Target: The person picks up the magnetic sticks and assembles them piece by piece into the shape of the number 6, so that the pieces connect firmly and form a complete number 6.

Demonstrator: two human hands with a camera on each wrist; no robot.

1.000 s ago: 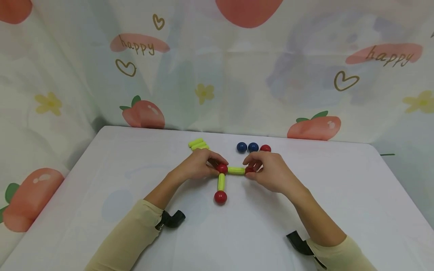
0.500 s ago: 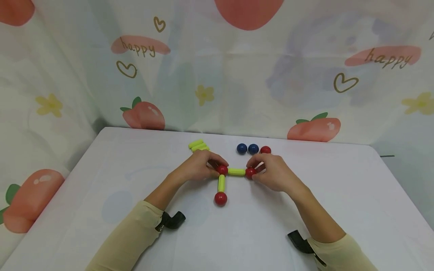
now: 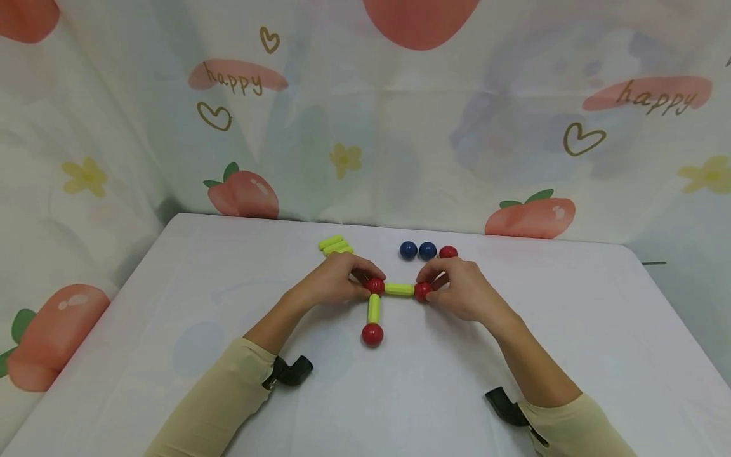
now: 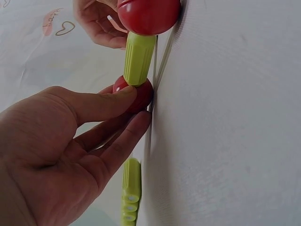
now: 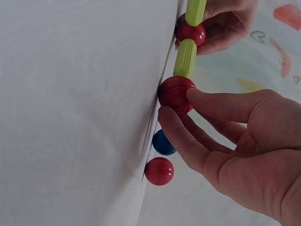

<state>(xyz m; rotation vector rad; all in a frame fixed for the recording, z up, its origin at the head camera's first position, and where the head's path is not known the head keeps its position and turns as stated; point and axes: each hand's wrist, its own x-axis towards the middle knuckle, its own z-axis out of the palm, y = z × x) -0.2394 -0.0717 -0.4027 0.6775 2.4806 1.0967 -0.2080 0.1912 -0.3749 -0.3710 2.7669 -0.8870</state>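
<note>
In the head view, red balls and yellow-green rods form an L on the white table. The left hand (image 3: 337, 279) pinches the corner red ball (image 3: 375, 287) between thumb and fingers. A yellow-green rod (image 3: 399, 290) runs right from that ball to another red ball (image 3: 422, 292), which the right hand (image 3: 459, 289) pinches. Toward the viewer, a second rod (image 3: 374, 309) joins the corner ball to a front red ball (image 3: 372, 335), which no hand touches. The right wrist view shows thumb and fingertips on the right-hand red ball (image 5: 177, 94).
Behind the left hand lie several loose yellow-green rods (image 3: 335, 245). Two blue balls, a left one (image 3: 408, 250) and a right one (image 3: 428, 251), sit in a row with a loose red ball (image 3: 448, 252) behind the right hand. A patterned cloth (image 3: 388, 127) hangs behind the table.
The right hand's fingers have shifted slightly on the right-hand red ball, leaving more of it visible. The left hand and the L of rods and balls stay nearly in place.
</note>
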